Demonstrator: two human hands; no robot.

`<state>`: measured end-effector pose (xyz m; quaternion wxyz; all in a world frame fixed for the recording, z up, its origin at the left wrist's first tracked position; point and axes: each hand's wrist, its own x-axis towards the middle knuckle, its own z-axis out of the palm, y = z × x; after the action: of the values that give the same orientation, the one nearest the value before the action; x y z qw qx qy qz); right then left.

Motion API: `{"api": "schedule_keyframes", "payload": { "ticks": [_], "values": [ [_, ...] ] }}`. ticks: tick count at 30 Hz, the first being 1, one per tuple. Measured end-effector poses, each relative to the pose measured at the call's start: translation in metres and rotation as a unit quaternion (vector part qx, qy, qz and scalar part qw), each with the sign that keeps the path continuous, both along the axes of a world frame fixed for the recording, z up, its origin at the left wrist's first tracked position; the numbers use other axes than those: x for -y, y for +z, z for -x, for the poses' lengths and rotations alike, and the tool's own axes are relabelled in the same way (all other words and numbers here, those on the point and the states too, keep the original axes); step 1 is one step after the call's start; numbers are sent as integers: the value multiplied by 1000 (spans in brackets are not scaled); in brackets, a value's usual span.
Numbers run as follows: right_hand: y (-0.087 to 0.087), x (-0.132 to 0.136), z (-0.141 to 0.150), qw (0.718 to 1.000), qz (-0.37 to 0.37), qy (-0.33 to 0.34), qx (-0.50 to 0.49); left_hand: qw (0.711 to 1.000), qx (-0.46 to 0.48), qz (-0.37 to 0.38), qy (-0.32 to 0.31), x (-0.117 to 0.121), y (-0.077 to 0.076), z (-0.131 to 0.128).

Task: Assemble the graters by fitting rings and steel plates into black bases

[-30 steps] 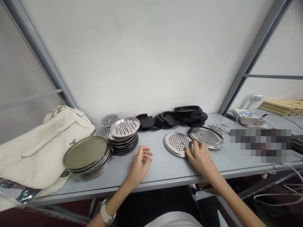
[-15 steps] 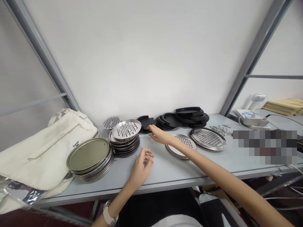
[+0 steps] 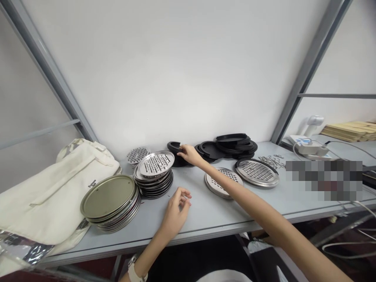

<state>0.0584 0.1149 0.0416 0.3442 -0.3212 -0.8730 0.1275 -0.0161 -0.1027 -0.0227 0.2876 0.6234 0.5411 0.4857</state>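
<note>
My right hand (image 3: 189, 154) reaches across the grey table (image 3: 202, 211) to the back and grips the edge of a black round ring (image 3: 174, 147), tilting it up off the black pieces beneath. My left hand (image 3: 176, 211) rests near the table's front with fingers loosely curled, holding nothing I can see. Between the two hands stands a stack of perforated steel discs (image 3: 154, 164). Two single perforated discs lie to the right, one near my forearm (image 3: 223, 181) and one further right (image 3: 257, 172).
A stack of plain metal lids (image 3: 108, 197) sits left of the perforated stack, beside a cream cloth bag (image 3: 49, 188). More black rings (image 3: 232, 144) are piled at the back. Small metal clips (image 3: 272, 159), a white device (image 3: 308, 143) with cables and slanted frame posts stand to the right.
My right hand left the perforated disc on the right, swung left to the back of the table and took hold of a black ring, lifting its edge. My left hand barely moved.
</note>
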Motion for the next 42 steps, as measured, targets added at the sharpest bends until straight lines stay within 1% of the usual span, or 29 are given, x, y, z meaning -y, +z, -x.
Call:
{"api": "schedule_keyframes", "payload": {
  "ticks": [3, 4, 5, 7, 9, 11, 14, 17, 19, 21, 24, 26, 27, 30, 33, 35, 38, 40, 42],
  "values": [
    [22, 10, -29, 999, -18, -12, -35, 1000, -3, 0, 0, 0, 0, 0],
    [29, 17, -41, 997, -38, -12, -63, 1000, -3, 1, -1, 0, 0, 0],
    [35, 26, -53, 995, -61, -12, -83, 1000, -2, 2, -3, 0, 1, 0],
    [42, 53, -79, 990, -104, -14, -90, 1000, 9, 6, -10, 1, 4, -1],
    [41, 86, -102, 990, -121, -18, -72, 999, 32, 16, -16, 4, 8, -2],
    [31, 121, -122, 994, -111, -5, -18, 998, 60, 23, -16, 6, 12, -3],
    [4, 161, -138, 994, -72, 29, 76, 994, 101, 25, -18, 8, 13, -3],
    [-23, 180, -140, 991, -33, 69, 109, 992, 119, 40, 11, 7, 9, -1],
    [-33, 183, -136, 989, -16, 78, 121, 990, 127, 55, 36, 6, 6, 1],
    [-36, 183, -132, 988, -9, 84, 130, 987, 141, 75, 35, 4, 4, 1],
    [-31, 180, -134, 988, 22, 95, 120, 979, 178, 94, 21, 1, 2, 1],
    [-27, 173, -143, 992, 39, 73, 93, 975, 202, 91, 31, 0, 2, 1],
    [-26, 168, -149, 995, 31, 45, 79, 973, 212, 85, 40, 0, 2, 1],
    [-26, 143, -170, 996, -10, -70, 48, 966, 240, 71, 58, -1, 3, 1],
    [-31, 108, -186, 989, -35, -127, 68, 963, 254, 62, 66, -1, 3, 2],
    [-37, 84, -189, 982, -28, -146, 112, 966, 243, 63, 59, -1, 2, 2],
    [-48, 57, -181, 975, -5, -138, 172, 970, 228, 75, 28, -1, 1, 0],
    [-53, 45, -172, 974, 12, -128, 188, 972, 219, 88, 11, -1, 1, -1],
    [-58, 39, -163, 975, 12, -122, 185, 973, 212, 94, 9, -1, 2, -2]
  ]
}}
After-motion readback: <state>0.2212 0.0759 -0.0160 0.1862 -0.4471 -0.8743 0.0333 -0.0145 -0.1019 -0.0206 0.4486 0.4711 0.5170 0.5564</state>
